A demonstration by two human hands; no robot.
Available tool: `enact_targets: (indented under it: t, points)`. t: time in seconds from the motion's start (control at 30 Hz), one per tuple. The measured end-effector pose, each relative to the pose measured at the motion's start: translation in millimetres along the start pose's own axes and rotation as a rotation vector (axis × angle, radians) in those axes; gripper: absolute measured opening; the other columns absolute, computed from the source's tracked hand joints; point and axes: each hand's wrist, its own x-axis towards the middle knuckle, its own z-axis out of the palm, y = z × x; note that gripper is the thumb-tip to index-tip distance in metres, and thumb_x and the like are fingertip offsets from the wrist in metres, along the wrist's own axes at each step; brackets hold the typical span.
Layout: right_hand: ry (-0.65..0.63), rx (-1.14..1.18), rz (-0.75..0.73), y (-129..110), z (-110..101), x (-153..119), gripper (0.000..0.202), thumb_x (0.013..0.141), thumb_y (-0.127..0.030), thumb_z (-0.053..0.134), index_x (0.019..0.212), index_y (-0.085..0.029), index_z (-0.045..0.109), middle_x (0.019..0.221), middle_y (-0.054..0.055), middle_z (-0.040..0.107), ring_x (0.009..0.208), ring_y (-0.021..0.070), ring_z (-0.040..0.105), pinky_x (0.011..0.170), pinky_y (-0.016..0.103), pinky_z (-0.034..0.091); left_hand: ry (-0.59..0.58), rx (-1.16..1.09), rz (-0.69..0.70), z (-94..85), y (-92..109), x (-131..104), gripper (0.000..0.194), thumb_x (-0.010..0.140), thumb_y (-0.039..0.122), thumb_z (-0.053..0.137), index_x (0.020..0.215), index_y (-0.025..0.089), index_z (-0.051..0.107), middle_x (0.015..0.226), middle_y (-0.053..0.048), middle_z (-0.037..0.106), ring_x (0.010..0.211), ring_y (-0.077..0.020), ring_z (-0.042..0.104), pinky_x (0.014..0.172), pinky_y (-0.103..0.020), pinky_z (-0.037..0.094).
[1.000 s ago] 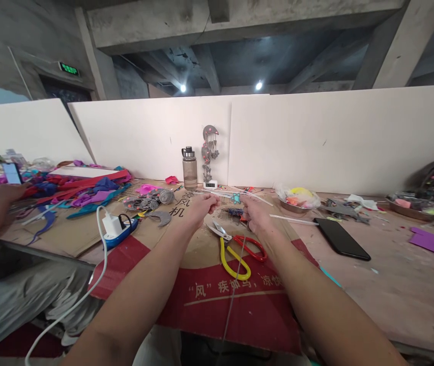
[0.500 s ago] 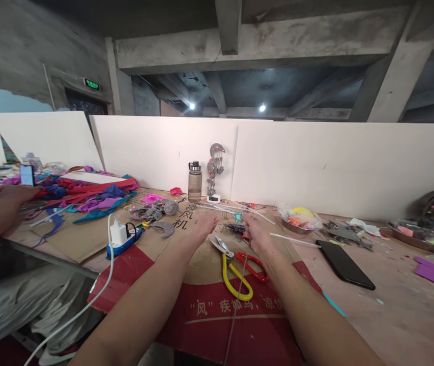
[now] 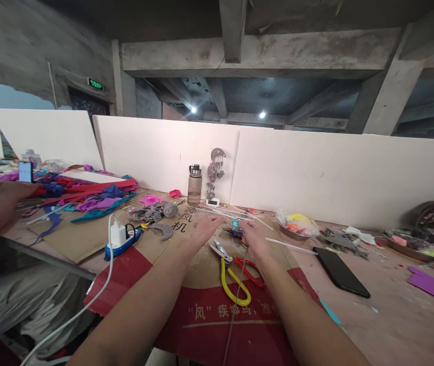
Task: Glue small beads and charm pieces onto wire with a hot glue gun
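Observation:
A small turquoise star-shaped piece is between my hands, over a dark cluttered patch of the cardboard. My right hand has its fingertips closed at the star's right edge and appears to grip it. My left hand is just left of the star, fingers pressed together; anything pinched there is too small to make out. A thin grey cord runs from beside my right hand toward the table's front edge. Scissors with one yellow and one red handle lie partly open below my hands.
A water bottle and a hanging grey felt ornament stand at the back. A blue power strip lies left, a black phone right. Beyond the phone is a bowl. Another person's hand is at far left.
My left hand has moved slightly right, closer to the star. My right hand and the star have shifted a little left, narrowing the gap. The camera view has tilted slightly.

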Motion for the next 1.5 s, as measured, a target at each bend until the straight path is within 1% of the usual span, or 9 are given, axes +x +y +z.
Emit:
enact_targets:
  t: [0.1,0.27,0.43,0.6,0.7,0.9,1.17,1.33,1.5]
  points:
    - [-0.001,-0.012,-0.008,2,0,1,0.020,0.063,-0.036,0.061,0.066,-0.020,0.051,0.049,-0.009,0.034,0.041,0.0060,0.022,0.040,0.022,0.016,-0.029,0.028,0.049,1.4,0,-2,0.041,0.076,0.045,0.050,0.048,0.020,0.034,0.046,0.004,0.035,0.049,-0.0099,0.034,0.051,-0.025,0.027]
    - [0.005,-0.003,0.003,3,0,2,0.021,0.062,-0.037,0.060,0.066,-0.020,0.049,0.046,-0.009,0.033,0.040,0.0058,0.021,0.040,0.022,0.015,-0.047,-0.125,-0.021,5.3,-6,2,0.009,0.068,0.022,0.050,0.063,0.017,0.055,0.061,0.001,0.055,0.056,-0.0105,0.047,0.054,-0.023,0.035]
    - [-0.026,-0.034,-0.013,2,0,0,0.021,0.063,-0.037,0.060,0.062,-0.020,0.047,0.044,-0.010,0.032,0.040,0.0060,0.020,0.039,0.022,0.016,-0.033,-0.122,-0.051,0.3,-7,5,0.017,0.068,0.021,0.044,0.053,0.017,0.052,0.052,0.002,0.046,0.050,-0.0099,0.041,0.048,-0.023,0.031]
    - [-0.084,-0.156,-0.043,0,-1,0,0.018,0.064,-0.037,0.059,0.061,-0.020,0.053,0.043,-0.009,0.036,0.040,0.0066,0.023,0.040,0.022,0.017,-0.182,-0.180,0.011,-5.0,-3,5,0.027,0.072,0.037,0.053,0.080,0.016,0.069,0.074,-0.002,0.065,0.068,-0.0137,0.056,0.056,-0.023,0.041]
    - [-0.109,-0.298,-0.100,-5,-2,-1,0.015,0.066,-0.034,0.058,0.064,-0.019,0.058,0.048,-0.006,0.046,0.042,0.0075,0.031,0.042,0.022,0.023,-0.218,-0.119,0.068,-5.4,1,4,0.029,0.072,0.037,0.057,0.087,0.017,0.072,0.081,-0.003,0.069,0.074,-0.0148,0.058,0.061,-0.023,0.043]
    - [-0.104,-0.504,-0.188,-11,-3,-3,0.007,0.069,-0.024,0.057,0.064,-0.021,0.061,0.058,-0.003,0.059,0.052,0.0110,0.046,0.051,0.023,0.032,-0.253,-0.025,0.107,-4.9,8,-1,0.025,0.068,0.029,0.062,0.085,0.016,0.074,0.079,-0.004,0.072,0.071,-0.0159,0.060,0.064,-0.024,0.043]
    - [-0.111,-0.719,-0.350,-3,0,-2,0.005,0.072,-0.024,0.058,0.069,-0.022,0.062,0.064,-0.001,0.061,0.062,0.0141,0.051,0.058,0.025,0.033,-0.250,0.066,0.162,-2.4,10,-4,0.023,0.066,0.022,0.059,0.081,0.014,0.075,0.074,-0.003,0.071,0.066,-0.0147,0.060,0.059,-0.022,0.042]
    - [-0.088,-0.939,-0.537,0,0,-5,0.009,0.077,-0.019,0.055,0.079,-0.021,0.064,0.080,0.004,0.065,0.076,0.0170,0.055,0.068,0.027,0.035,-0.271,0.055,0.058,-3.3,14,-7,0.023,0.066,0.021,0.059,0.081,0.014,0.075,0.064,-0.002,0.068,0.054,-0.0116,0.055,0.050,-0.020,0.039]
    - [-0.126,-0.941,-0.588,-2,1,-9,0.012,0.079,-0.014,0.051,0.084,-0.019,0.062,0.087,0.006,0.064,0.083,0.0178,0.055,0.075,0.028,0.037,-0.335,-0.053,-0.054,-1.1,13,-6,0.013,0.065,0.021,0.061,0.067,0.014,0.071,0.056,-0.001,0.063,0.048,-0.0091,0.052,0.047,-0.019,0.040]
